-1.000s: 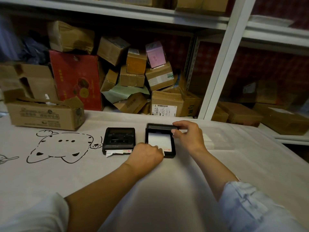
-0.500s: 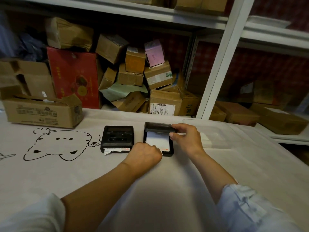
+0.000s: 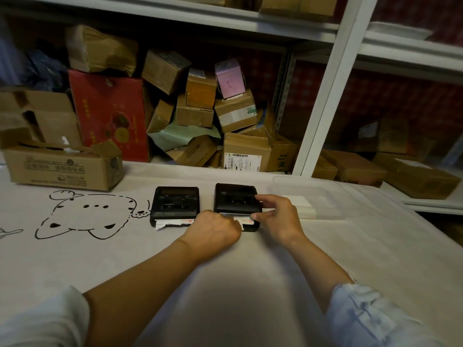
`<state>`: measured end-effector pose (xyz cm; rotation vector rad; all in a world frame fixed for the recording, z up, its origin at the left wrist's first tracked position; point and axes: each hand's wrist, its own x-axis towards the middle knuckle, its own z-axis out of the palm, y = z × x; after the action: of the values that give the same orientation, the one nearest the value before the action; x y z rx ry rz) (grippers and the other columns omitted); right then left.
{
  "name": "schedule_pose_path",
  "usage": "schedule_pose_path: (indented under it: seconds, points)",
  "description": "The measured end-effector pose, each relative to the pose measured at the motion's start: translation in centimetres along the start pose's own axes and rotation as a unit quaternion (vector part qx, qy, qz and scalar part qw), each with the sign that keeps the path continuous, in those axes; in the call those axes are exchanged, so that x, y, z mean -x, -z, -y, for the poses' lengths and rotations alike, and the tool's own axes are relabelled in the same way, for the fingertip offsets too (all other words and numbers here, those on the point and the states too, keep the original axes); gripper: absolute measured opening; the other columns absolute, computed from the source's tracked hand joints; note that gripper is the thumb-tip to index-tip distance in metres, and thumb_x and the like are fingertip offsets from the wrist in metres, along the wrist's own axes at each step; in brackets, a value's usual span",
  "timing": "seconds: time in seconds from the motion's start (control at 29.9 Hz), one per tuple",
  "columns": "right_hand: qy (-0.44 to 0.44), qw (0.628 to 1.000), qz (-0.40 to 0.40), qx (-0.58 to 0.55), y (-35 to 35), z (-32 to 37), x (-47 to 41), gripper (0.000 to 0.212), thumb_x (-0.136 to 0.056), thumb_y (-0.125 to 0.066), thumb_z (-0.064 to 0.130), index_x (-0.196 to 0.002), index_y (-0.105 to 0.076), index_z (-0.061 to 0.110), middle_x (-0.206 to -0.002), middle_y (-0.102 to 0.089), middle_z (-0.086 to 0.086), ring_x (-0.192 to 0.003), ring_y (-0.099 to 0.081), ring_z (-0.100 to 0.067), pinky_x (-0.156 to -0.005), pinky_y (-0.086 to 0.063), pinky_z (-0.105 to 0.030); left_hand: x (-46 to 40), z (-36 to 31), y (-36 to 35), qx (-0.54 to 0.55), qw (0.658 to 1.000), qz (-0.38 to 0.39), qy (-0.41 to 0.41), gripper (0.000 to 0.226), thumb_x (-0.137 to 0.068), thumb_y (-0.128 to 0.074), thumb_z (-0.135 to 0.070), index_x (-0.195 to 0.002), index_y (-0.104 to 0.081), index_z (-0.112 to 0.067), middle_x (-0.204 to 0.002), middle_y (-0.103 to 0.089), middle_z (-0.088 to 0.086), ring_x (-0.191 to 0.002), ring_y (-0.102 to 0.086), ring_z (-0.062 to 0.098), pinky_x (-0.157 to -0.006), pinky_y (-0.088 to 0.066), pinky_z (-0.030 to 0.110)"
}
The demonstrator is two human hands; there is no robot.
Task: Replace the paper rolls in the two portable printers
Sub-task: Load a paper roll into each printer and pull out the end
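Two black portable printers lie side by side on the white table. The left printer [image 3: 176,205] has its lid down, and a strip of white paper [image 3: 172,224] sticks out of its front. The right printer [image 3: 236,200] has its lid lowered over the roll. My right hand [image 3: 276,217] holds that lid at its right edge, fingers on top and thumb at the front. My left hand [image 3: 215,227] is curled at the front of this printer and pinches the paper end [image 3: 246,222] that comes out there.
A clear plastic tray [image 3: 323,191] with white paper in it stands right of the printers. An open cardboard box [image 3: 62,166] sits at the back left, near a cat drawing [image 3: 82,214] on the table cover. Shelves stacked with boxes rise behind the table.
The right printer's lid stood open and showed the white roll. My right hand has swung it down over the roll. My left hand stayed at the front.
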<state>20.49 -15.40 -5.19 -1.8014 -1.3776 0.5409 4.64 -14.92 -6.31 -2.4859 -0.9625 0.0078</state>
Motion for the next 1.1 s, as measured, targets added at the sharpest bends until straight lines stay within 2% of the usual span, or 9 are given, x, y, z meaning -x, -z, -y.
schedule_pose_path:
  seconds: [0.13,0.23,0.33,0.63,0.77,0.87,0.94,1.0,1.1]
  points:
    - [-0.003,0.999,-0.033,-0.039,0.4,0.6,-0.3,0.050,-0.082,-0.073,0.015,-0.130,-0.058,0.017,-0.130,-0.061,-0.005,-0.117,-0.058,-0.025,-0.096,-0.048,-0.034,0.4,0.0,0.0,0.041,0.999,-0.017,-0.007,0.029,-0.094,-0.048,-0.015,-0.122,-0.043,-0.009,-0.109,-0.059,0.013,-0.088,-0.062,0.030,-0.066,-0.045,0.035]
    - [-0.002,0.999,-0.032,-0.043,0.6,0.8,-0.2,0.045,-0.085,-0.071,0.014,-0.129,-0.060,0.014,-0.130,-0.062,-0.005,-0.119,-0.056,-0.023,-0.097,-0.046,-0.032,0.3,-0.1,-0.2,0.061,0.998,-0.016,0.022,0.035,-0.092,-0.052,-0.015,-0.124,-0.038,-0.011,-0.109,-0.058,0.011,-0.086,-0.062,0.028,-0.063,-0.043,0.034]
    - [-0.004,0.999,-0.025,-0.038,0.4,0.6,-0.3,0.046,-0.084,-0.071,0.013,-0.129,-0.060,0.014,-0.130,-0.061,-0.004,-0.120,-0.056,-0.023,-0.099,-0.045,-0.032,-0.1,0.1,0.1,0.058,0.997,-0.019,0.053,0.037,-0.093,-0.051,-0.013,-0.128,-0.036,-0.010,-0.113,-0.058,0.011,-0.090,-0.063,0.028,-0.066,-0.045,0.034]
    - [-0.015,0.999,0.000,-0.049,-0.2,-0.6,0.1,0.056,-0.081,-0.074,0.011,-0.134,-0.055,0.020,-0.134,-0.058,-0.005,-0.118,-0.058,-0.024,-0.097,-0.048,-0.033,-0.1,-0.1,0.4,0.021,0.999,0.018,0.041,0.030,-0.096,-0.045,-0.009,-0.125,-0.042,-0.007,-0.109,-0.062,0.011,-0.094,-0.063,0.031,-0.076,-0.049,0.039]
    - [-0.041,0.994,-0.004,-0.103,0.1,-0.4,0.1,0.062,-0.081,-0.074,0.012,-0.138,-0.050,0.016,-0.136,-0.056,-0.007,-0.119,-0.057,-0.025,-0.094,-0.048,-0.031,-0.3,-0.3,0.6,0.023,0.998,0.026,0.045,0.034,-0.095,-0.047,-0.011,-0.128,-0.040,-0.006,-0.111,-0.061,0.012,-0.095,-0.063,0.030,-0.077,-0.050,0.038]
    - [-0.064,0.980,-0.022,-0.186,0.1,-0.5,-0.1,0.055,-0.081,-0.074,0.015,-0.133,-0.054,0.012,-0.133,-0.058,-0.008,-0.114,-0.058,-0.021,-0.095,-0.049,-0.034,-0.7,0.1,0.6,0.033,0.997,0.029,0.058,0.033,-0.096,-0.047,-0.012,-0.128,-0.041,-0.009,-0.112,-0.061,0.012,-0.097,-0.062,0.029,-0.078,-0.049,0.037]
    - [-0.089,0.964,-0.042,-0.246,-0.3,-0.7,-0.3,0.045,-0.079,-0.076,0.021,-0.121,-0.060,0.018,-0.126,-0.061,-0.006,-0.104,-0.059,-0.018,-0.090,-0.052,-0.032,-0.9,0.6,0.7,0.036,0.997,0.015,0.063,0.033,-0.096,-0.046,-0.013,-0.128,-0.042,-0.011,-0.111,-0.062,0.012,-0.097,-0.062,0.030,-0.078,-0.049,0.037]
    - [-0.109,0.956,-0.057,-0.265,-0.6,-0.7,-0.5,0.038,-0.077,-0.078,0.026,-0.110,-0.058,0.025,-0.121,-0.061,-0.005,-0.102,-0.060,-0.020,-0.084,-0.054,-0.029,-1.0,0.8,1.0,0.041,0.997,0.001,0.065,0.032,-0.097,-0.044,-0.013,-0.129,-0.041,-0.011,-0.112,-0.062,0.012,-0.098,-0.061,0.030,-0.077,-0.048,0.037]
    - [-0.121,0.938,-0.054,-0.319,-0.9,-0.5,-0.9,0.040,-0.079,-0.077,0.022,-0.116,-0.060,0.019,-0.108,-0.064,-0.003,-0.088,-0.064,-0.014,-0.063,-0.053,-0.015,-1.3,0.9,1.2,0.056,0.996,-0.012,0.071,0.031,-0.097,-0.044,-0.015,-0.128,-0.042,-0.011,-0.113,-0.062,0.011,-0.099,-0.061,0.030,-0.078,-0.049,0.037]
